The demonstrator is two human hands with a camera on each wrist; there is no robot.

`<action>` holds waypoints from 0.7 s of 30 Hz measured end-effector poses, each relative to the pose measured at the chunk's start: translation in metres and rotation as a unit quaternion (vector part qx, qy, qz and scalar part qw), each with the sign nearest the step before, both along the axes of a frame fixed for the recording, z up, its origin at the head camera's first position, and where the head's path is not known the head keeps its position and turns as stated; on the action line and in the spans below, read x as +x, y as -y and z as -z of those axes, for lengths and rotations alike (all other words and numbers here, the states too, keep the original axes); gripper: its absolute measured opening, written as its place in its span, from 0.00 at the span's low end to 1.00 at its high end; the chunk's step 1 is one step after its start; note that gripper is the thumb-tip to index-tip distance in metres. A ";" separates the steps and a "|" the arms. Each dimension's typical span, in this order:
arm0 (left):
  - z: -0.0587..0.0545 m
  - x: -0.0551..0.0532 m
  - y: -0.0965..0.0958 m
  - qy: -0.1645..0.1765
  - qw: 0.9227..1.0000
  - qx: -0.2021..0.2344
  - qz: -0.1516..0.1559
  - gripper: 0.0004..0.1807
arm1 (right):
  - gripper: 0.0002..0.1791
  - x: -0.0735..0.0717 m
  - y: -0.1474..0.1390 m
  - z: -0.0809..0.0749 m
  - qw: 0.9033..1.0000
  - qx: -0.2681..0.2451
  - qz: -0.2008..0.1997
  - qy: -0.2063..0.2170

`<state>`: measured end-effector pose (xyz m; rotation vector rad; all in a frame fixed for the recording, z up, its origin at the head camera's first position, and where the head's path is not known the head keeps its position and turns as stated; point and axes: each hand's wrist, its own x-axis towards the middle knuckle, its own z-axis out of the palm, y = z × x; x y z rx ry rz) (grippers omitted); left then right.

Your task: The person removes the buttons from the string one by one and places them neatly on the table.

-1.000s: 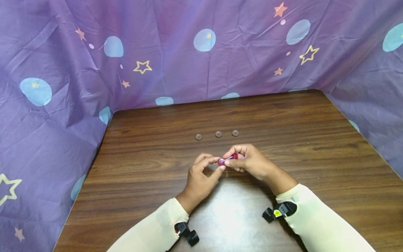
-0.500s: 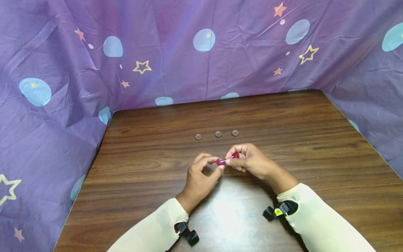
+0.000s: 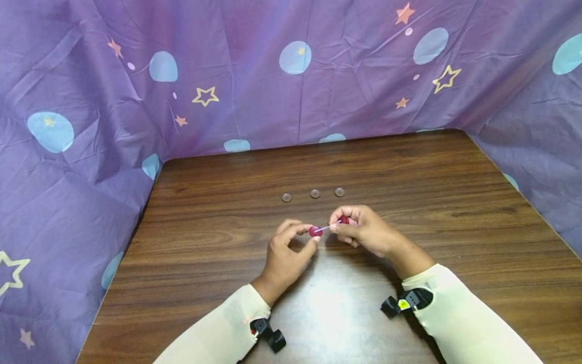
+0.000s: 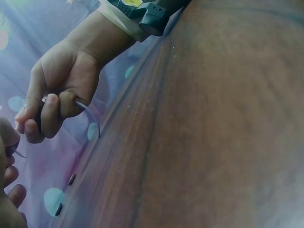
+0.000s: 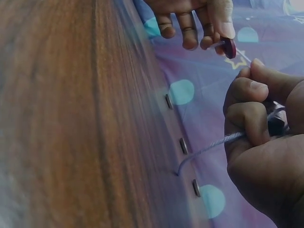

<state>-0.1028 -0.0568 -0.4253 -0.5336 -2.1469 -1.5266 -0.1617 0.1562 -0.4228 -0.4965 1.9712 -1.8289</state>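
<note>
Between thumb and forefinger, my left hand (image 3: 285, 253) pinches a dark red button (image 3: 315, 231) by its rim. A pale lilac string (image 5: 218, 141) passes through this button, seen edge-on in the right wrist view, and runs over to my right hand (image 3: 369, 233). The thumb and forefinger of that hand pinch the string, while its other fingers curl around more of it. Another dark red piece (image 3: 344, 220), mostly covered, shows within the right hand. From under the right fingers a loose end of string hangs toward the table. Both hands are above the tabletop.
Three brown buttons, left (image 3: 286, 197), middle (image 3: 315, 193) and right (image 3: 339, 192), lie in a row beyond the hands on the wooden table (image 3: 204, 283). A purple patterned cloth (image 3: 254, 101) hangs behind and beside the table.
The right hand has drawn slightly right and away from the left, and a longer stretch of string shows between them. The left hand still pinches its button, shifted slightly up and left.
</note>
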 end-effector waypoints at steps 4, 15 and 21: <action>0.000 0.000 0.000 0.009 1.000 0.001 -0.002 0.12 | 0.06 -0.001 -0.002 -0.001 1.000 0.002 0.004 0.001; -0.001 -0.006 0.009 0.010 1.000 0.008 -0.021 0.11 | 0.07 -0.003 -0.004 -0.002 1.000 -0.010 0.009 -0.006; -0.001 -0.008 0.011 0.010 1.000 0.007 -0.022 0.11 | 0.07 -0.002 -0.004 -0.001 1.000 -0.015 0.006 -0.005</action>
